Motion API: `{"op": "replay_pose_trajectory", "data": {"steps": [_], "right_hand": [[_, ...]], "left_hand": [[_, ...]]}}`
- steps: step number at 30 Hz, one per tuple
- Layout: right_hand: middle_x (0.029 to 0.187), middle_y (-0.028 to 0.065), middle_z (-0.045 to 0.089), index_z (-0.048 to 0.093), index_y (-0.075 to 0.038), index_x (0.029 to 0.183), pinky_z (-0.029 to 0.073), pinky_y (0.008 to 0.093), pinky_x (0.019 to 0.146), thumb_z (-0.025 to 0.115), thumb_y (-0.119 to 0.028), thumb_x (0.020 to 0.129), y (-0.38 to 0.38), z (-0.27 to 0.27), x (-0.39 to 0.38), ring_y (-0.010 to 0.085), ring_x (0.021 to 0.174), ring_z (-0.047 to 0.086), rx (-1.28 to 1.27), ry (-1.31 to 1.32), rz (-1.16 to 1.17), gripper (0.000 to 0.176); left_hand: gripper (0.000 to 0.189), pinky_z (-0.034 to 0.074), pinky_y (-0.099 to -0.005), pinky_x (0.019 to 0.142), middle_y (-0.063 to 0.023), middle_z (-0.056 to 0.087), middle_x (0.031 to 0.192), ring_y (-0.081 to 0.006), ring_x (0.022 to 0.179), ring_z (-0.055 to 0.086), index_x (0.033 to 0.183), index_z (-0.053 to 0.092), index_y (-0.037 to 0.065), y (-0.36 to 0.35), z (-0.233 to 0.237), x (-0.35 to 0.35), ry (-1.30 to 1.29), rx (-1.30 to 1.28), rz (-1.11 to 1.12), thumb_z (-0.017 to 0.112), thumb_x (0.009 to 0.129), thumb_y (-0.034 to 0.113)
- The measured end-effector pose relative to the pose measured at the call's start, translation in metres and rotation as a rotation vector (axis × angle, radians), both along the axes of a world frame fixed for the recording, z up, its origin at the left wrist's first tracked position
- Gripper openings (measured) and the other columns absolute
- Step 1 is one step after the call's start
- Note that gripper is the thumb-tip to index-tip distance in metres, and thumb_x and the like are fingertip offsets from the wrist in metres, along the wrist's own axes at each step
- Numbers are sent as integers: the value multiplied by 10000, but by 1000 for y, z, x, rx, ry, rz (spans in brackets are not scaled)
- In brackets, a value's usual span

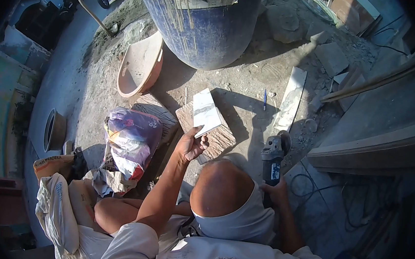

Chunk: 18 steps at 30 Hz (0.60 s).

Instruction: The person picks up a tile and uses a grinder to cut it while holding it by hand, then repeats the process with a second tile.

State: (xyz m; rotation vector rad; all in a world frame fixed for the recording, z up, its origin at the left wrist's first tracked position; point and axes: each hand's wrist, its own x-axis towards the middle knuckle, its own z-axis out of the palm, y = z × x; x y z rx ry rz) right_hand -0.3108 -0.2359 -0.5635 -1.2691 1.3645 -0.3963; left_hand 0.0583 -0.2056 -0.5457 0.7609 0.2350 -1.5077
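My left hand [193, 147] pinches the near end of a white tile piece with grey veining [206, 110], thumb on top. The tile overlaps a rough, ridged stone-like slab [225, 140] lying on the ground in front of my knee. In my right hand [275, 193], beside the right knee, is a dark angle grinder [272, 164]. Its head and disc point forward, apart from the tile. A blue pen [265, 100] and a long strip of tile [290, 98] lie on the ground ahead of the grinder.
A large blue barrel [206, 35] stands ahead, with a pinkish basin [141, 67] to its left. A filled plastic bag [133, 135] sits left of my forearm. On the right are a wooden pole [369, 87], a dark cord [305, 193] and broken slabs [331, 59].
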Motion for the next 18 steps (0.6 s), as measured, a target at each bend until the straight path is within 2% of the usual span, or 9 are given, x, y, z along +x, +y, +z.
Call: {"op": "replay_pose_trajectory", "data": {"steps": [4, 8, 9, 10, 12, 13, 15, 17, 18], "right_hand": [[882, 46, 652, 568, -22, 1042, 517, 289, 708, 845, -154, 652, -17, 16, 12, 125, 763, 628, 86, -257, -78, 496], [841, 27, 623, 557, -30, 1051, 511, 280, 683, 816, -125, 696, -33, 28, 25, 120, 735, 616, 14, -323, -111, 449], [844, 29, 623, 557, -31, 1047, 511, 279, 684, 815, -119, 696, -37, 24, 27, 121, 733, 613, 29, -335, -123, 444], [848, 32, 623, 556, -32, 1042, 511, 277, 685, 814, -113, 696, -40, 21, 28, 122, 730, 610, 45, -346, -133, 439], [849, 36, 625, 556, -31, 1042, 514, 281, 683, 821, -113, 684, -43, 16, 32, 124, 731, 610, 25, -336, -115, 453], [850, 39, 626, 555, -29, 1042, 517, 285, 681, 829, -113, 673, -45, 15, 35, 125, 732, 610, 6, -335, -108, 467], [855, 42, 628, 555, -26, 1046, 518, 287, 685, 839, -116, 658, -47, 14, 43, 127, 736, 611, -25, -281, -82, 490], [863, 44, 631, 554, -21, 1058, 521, 299, 700, 870, -148, 615, -46, 8, 52, 138, 756, 615, -30, -176, -74, 559], [863, 44, 631, 554, -21, 1058, 521, 299, 700, 870, -148, 615, -45, 4, 57, 138, 756, 615, -30, -169, -60, 559]], "left_hand": [[262, 474, -307, 597, -48, 651, 911, -168, 672, 592, 1160, 563, 28, 39, -63, -22, -261, 121, -180, 621, 936, 151], [246, 544, -378, 742, -108, 666, 1041, -228, 899, 655, 1143, 603, -27, 60, -110, -37, -419, 195, -307, 596, 940, 113], [367, 541, -415, 819, -185, 665, 1053, -281, 944, 665, 1107, 608, -63, 64, -119, -39, -581, 148, -321, 662, 908, 240], [367, 541, -415, 819, -185, 665, 1053, -281, 944, 665, 1107, 608, -63, 67, -135, -42, -572, 148, -310, 662, 908, 240], [586, 533, -409, 829, -253, 656, 1038, -324, 908, 671, 1113, 599, -89, 66, -159, -48, -1641, 684, -827, 722, 836, 412], [586, 533, -409, 829, -253, 656, 1038, -324, 908, 671, 1113, 599, -89, 58, -134, -56, -1630, 685, -815, 722, 836, 412], [762, 529, -396, 837, -314, 629, 1046, -359, 960, 660, 1111, 597, -107, 24, -25, -74, -1595, 535, -1016, 740, 762, 555], [792, 513, -387, 877, -278, 627, 1128, -307, 1032, 644, 1200, 552, -103, -16, 17, -81, -1175, 288, -1125, 714, 794, 558], [763, 499, -377, 904, -241, 622, 1162, -271, 1054, 629, 1240, 522, -96, -20, 12, -92, -945, 35, -880, 722, 814, 504]]}}
